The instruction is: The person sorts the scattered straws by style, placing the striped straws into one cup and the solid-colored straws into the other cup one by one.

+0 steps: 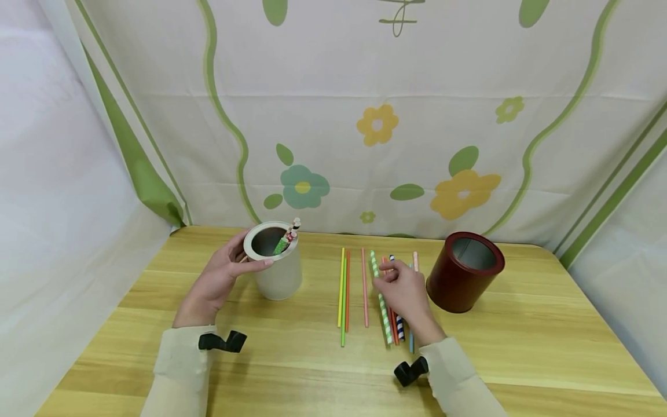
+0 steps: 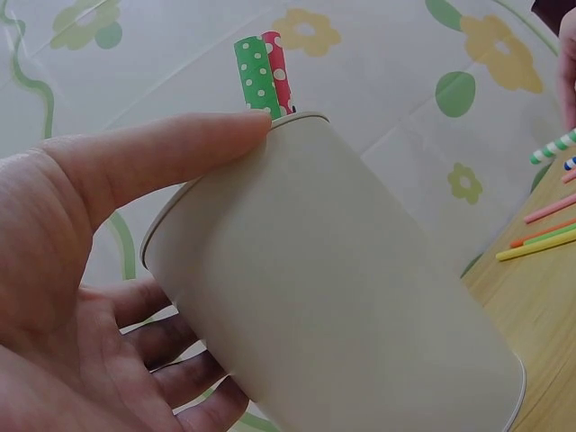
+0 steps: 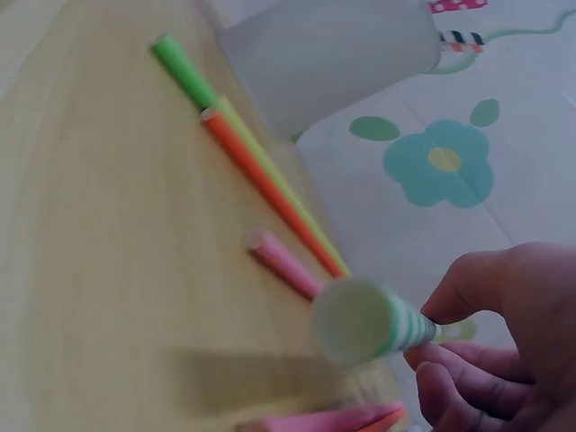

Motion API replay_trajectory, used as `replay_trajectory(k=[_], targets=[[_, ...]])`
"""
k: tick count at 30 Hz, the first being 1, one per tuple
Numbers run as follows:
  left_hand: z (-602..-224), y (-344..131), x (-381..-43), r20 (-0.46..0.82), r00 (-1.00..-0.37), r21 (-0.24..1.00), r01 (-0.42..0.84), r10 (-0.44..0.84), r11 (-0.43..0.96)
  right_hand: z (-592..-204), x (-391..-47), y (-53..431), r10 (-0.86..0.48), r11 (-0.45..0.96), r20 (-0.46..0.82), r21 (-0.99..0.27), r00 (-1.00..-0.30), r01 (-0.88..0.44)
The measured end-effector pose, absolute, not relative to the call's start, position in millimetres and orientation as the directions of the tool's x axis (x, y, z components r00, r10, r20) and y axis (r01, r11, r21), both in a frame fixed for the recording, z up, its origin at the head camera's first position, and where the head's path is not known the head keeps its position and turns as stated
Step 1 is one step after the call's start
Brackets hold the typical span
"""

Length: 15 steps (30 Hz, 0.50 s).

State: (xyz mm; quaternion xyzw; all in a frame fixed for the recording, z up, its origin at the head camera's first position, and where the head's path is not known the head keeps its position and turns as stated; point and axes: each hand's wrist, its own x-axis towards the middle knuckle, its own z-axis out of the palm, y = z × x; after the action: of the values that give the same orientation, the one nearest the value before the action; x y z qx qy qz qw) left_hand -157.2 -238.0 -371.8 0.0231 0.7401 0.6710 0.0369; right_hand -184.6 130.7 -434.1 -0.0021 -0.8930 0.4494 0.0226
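My left hand point(image 1: 221, 278) holds a white can point(image 1: 281, 278) at its rim, thumb along the near edge and the other fingers round the far side. Inside the can stand several patterned paper straws point(image 1: 283, 245); green and red polka-dot ones point(image 2: 255, 76) poke above the rim in the left wrist view. Between thumb and fingertips, my right hand point(image 1: 409, 292) pinches a green-and-white striped straw point(image 1: 385, 321). Its open end point(image 3: 351, 321) faces the camera in the right wrist view. Beneath that hand lie pink, red, navy-striped point(image 1: 400, 330) and blue straws point(image 1: 411, 341), partly hidden by it.
Yellow point(image 1: 341, 289), green point(image 1: 343, 336) and orange straws point(image 1: 348, 289) lie side by side right of the white can, with a pink straw point(image 1: 365, 289) nearby. A dark red can point(image 1: 453, 284) stands at the right. Behind the wooden table point(image 1: 292, 370) hangs a flowered curtain point(image 1: 323, 133).
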Motion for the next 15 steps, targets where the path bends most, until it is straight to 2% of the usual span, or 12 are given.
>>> replay_trajectory(k=[10, 15], targets=[[-372.0, -237.9, -156.8, -0.024, -0.997, 0.996, -0.017, 0.079, 0.093, -406.3, -178.5, 136.4, 0.028, 0.479, -0.009, -0.877, -1.000, 0.021], [-370.8, -237.7, -156.6, -0.027, -0.996, 0.995, -0.020, 0.080, 0.093, -393.8, -175.9, 135.0, 0.017, 0.333, -0.052, -0.941, -0.998, 0.055]])
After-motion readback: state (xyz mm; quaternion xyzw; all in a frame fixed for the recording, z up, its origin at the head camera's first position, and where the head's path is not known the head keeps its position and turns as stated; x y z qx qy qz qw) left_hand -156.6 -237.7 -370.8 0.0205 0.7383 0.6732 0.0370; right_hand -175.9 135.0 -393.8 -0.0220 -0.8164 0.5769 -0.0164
